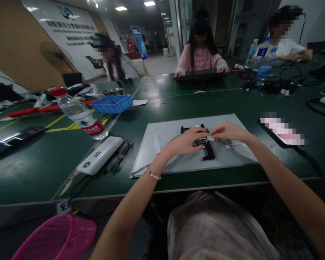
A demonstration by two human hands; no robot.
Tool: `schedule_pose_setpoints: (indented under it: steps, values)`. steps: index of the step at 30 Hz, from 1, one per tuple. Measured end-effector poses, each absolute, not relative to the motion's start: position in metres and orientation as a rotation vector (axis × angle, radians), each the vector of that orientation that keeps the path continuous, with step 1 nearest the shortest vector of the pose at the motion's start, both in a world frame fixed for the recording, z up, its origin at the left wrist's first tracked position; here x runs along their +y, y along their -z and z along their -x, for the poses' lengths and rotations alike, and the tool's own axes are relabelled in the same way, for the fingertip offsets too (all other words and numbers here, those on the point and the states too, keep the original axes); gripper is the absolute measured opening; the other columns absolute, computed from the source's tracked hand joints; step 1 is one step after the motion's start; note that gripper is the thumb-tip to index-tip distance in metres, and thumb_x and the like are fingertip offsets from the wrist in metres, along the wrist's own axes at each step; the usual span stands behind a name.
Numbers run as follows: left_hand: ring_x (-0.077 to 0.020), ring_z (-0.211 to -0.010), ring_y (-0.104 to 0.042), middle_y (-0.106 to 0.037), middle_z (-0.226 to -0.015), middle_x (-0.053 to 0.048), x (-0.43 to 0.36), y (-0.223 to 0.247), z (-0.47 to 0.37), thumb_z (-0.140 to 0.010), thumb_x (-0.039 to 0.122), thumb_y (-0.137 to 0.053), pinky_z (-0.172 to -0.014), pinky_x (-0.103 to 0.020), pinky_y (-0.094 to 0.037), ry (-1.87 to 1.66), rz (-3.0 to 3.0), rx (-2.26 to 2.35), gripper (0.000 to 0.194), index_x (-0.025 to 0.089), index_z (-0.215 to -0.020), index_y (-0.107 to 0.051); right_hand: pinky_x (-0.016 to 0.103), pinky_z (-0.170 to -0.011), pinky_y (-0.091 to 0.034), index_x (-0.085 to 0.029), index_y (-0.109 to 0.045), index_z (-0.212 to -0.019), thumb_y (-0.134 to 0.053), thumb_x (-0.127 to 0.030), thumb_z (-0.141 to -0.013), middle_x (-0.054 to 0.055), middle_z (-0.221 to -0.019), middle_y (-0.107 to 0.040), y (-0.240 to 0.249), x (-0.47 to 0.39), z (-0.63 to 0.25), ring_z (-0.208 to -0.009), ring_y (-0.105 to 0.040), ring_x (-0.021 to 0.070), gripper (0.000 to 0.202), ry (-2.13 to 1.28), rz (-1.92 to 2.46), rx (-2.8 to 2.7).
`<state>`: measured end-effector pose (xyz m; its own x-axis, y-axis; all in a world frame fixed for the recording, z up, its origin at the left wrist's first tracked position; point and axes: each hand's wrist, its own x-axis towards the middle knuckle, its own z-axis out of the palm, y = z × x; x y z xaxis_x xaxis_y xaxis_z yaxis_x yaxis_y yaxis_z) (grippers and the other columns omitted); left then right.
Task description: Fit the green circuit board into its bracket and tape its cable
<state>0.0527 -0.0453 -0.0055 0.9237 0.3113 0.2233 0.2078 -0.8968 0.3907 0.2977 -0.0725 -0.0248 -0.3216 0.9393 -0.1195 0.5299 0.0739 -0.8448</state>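
A light grey flat panel [176, 162] lies on the table in front of me. On its middle sits a black plastic bracket [209, 153] with a small circuit board [199, 141] in it. My left hand [188, 140] rests over the bracket's left part, fingers stretched out and thumb apart, hiding some of it. At the board's right end my right hand [226, 131] is closed in a pinch on a small white strip [210, 138]. The left fingertips come close to the right ones. A thin cable runs from under my left hand across the panel.
Left of the panel are glasses [119, 156], a white power bank [100, 155], a water bottle [81, 115] and a blue bin [112, 104]. A phone [281, 131] lies to the right. A pink basket [56, 238] is below the table edge. Several people sit around the table.
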Motion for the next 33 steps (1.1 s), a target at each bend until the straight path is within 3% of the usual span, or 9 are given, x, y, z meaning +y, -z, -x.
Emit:
schedule_pose_setpoints:
  steps: [5,12,20,28,33]
  values:
    - [-0.0262,-0.127,-0.044,-0.047,-0.137,-0.011,-0.045,0.002,-0.052,-0.087,0.028,-0.056,-0.108,-0.046,-0.035,-0.429,-2.699,0.428,0.05,0.024,-0.136,-0.046,0.026,-0.066,-0.047,-0.019,-0.072,-0.1,-0.063,-0.037,-0.076,0.005,-0.088,-0.071,0.018,-0.074,-0.305,-0.08,-0.064,0.0181,0.031,-1.235,1.473,-1.835]
    - [-0.0252,-0.127,-0.044,-0.047,-0.137,-0.012,-0.045,0.005,-0.053,-0.089,0.027,-0.053,-0.109,-0.042,-0.034,-0.398,-2.745,0.393,0.045,0.021,-0.133,-0.049,0.028,-0.078,-0.05,-0.02,-0.072,-0.088,-0.061,-0.028,-0.075,0.003,-0.083,-0.072,0.023,-0.075,-0.291,-0.077,-0.065,0.0163,0.019,-1.217,1.425,-1.915]
    - [-0.0254,-0.126,-0.045,-0.049,-0.134,-0.011,-0.044,0.018,-0.056,-0.088,0.024,-0.053,-0.11,-0.042,-0.033,-0.376,-2.802,0.373,0.034,0.02,-0.122,-0.059,0.03,-0.078,-0.052,-0.018,-0.071,-0.091,-0.063,-0.023,-0.074,0.005,-0.084,-0.073,0.028,-0.074,-0.288,-0.077,-0.067,0.0177,0.019,-1.199,1.441,-1.865]
    - [-0.0246,-0.127,-0.044,-0.046,-0.137,-0.011,-0.048,0.011,-0.056,-0.088,0.022,-0.052,-0.108,-0.043,-0.035,-0.395,-2.745,0.413,0.052,0.024,-0.139,-0.042,0.026,-0.066,-0.049,-0.02,-0.069,-0.09,-0.063,-0.032,-0.076,0.004,-0.084,-0.072,0.018,-0.076,-0.301,-0.076,-0.065,0.0167,0.02,-1.192,1.502,-1.811]
    - [-0.0261,-0.127,-0.044,-0.045,-0.138,-0.011,-0.049,0.01,-0.055,-0.087,0.023,-0.053,-0.108,-0.044,-0.036,-0.425,-2.752,0.408,0.051,0.025,-0.137,-0.045,0.026,-0.071,-0.05,-0.018,-0.068,-0.093,-0.063,-0.03,-0.076,0.004,-0.085,-0.072,0.02,-0.077,-0.296,-0.077,-0.065,0.0159,0.021,-1.238,1.457,-1.844]
